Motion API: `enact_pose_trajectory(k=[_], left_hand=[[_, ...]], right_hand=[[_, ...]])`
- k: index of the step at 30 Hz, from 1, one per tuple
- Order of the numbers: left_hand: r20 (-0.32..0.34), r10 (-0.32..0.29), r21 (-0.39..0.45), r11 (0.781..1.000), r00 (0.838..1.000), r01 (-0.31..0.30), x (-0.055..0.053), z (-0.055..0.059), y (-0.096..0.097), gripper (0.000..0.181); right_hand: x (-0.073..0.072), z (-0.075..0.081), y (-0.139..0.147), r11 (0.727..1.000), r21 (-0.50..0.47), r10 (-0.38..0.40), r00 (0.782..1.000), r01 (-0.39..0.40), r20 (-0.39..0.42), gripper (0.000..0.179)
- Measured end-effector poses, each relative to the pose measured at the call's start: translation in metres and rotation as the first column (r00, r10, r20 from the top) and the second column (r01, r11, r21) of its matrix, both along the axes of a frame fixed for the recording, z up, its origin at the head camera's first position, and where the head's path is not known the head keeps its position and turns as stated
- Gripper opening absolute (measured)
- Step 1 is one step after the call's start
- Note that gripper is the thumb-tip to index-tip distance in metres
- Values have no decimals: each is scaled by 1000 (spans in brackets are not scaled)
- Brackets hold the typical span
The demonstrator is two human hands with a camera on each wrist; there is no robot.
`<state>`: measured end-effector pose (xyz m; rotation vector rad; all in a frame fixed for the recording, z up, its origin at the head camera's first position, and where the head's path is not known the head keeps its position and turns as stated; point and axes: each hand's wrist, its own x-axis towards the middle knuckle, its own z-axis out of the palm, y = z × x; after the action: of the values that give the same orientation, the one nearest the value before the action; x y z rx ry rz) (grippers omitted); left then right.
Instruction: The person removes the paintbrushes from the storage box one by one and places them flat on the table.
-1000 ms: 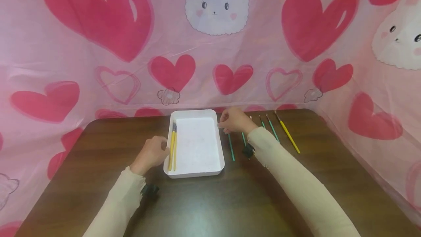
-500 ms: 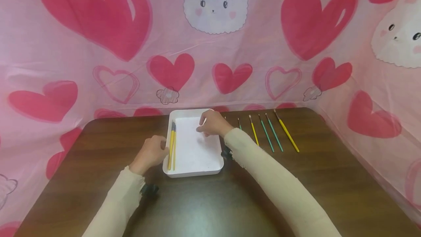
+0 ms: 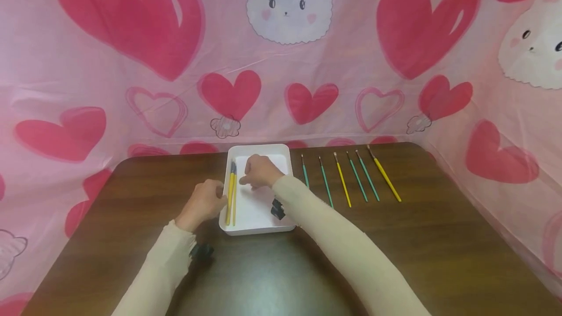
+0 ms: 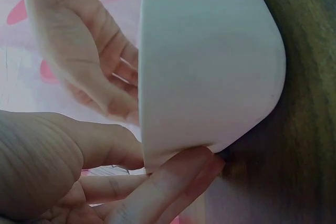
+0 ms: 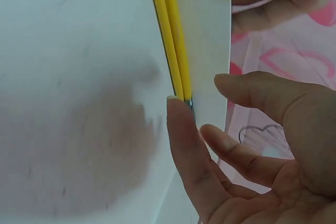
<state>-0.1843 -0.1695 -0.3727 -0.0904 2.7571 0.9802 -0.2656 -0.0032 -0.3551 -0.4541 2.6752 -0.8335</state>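
A shallow white tray (image 3: pixel 256 211) rests on the wooden table, and two yellow-handled paintbrushes (image 3: pixel 230 194) lie side by side along the inside of its left wall. My left hand (image 3: pixel 202 204) pinches that wall; in the left wrist view its fingers (image 4: pixel 173 179) press the outer face near a corner. Over the tray's inside, my right hand (image 3: pixel 262 170) is close beside the two brushes. Its thumb and fingers are spread apart in the right wrist view, with nothing between them. The index fingertip (image 5: pixel 178 111) overlaps the lower end of the yellow handles (image 5: pixel 170 30) there.
Right of the tray lies a spaced row of paintbrushes, several with teal handles (image 3: pixel 326 182) and two with yellow ones, such as the thick yellow brush (image 3: pixel 386 177) at the far right. A pink heart-print sheet (image 3: pixel 268 62) hangs behind the table.
My right hand has moved left from the tray's right rim, across the tray, to the two brushes inside it. My left hand has stayed at the left wall.
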Motion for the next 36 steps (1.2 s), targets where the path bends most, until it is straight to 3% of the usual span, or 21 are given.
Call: enact_pose_trajectory(k=[5, 13, 22, 29, 36], left_hand=[[9, -9, 13, 1000, 1000, 9, -2, 0, -1, 44], [0, -25, 15, 1000, 1000, 25, -3, 1, -2, 42], [-12, -25, 17, 1000, 1000, 26, -3, 0, -2, 42], [-12, -16, 19, 1000, 1000, 16, -1, 1, -1, 41], [1, 3, 23, 1000, 1000, -3, 0, 2, 0, 42]], right_hand=[[2, -4, -14, 999, 45, 11, 1000, -12, 20, 29], [8, -9, -32, 998, 58, -40, 997, 36, 68, 42], [10, -13, -43, 996, 75, -57, 996, 52, 67, 35], [13, -9, -40, 986, 146, -85, 995, 78, 43, 30], [13, -9, -39, 980, 170, -129, 981, 103, 148, 27]])
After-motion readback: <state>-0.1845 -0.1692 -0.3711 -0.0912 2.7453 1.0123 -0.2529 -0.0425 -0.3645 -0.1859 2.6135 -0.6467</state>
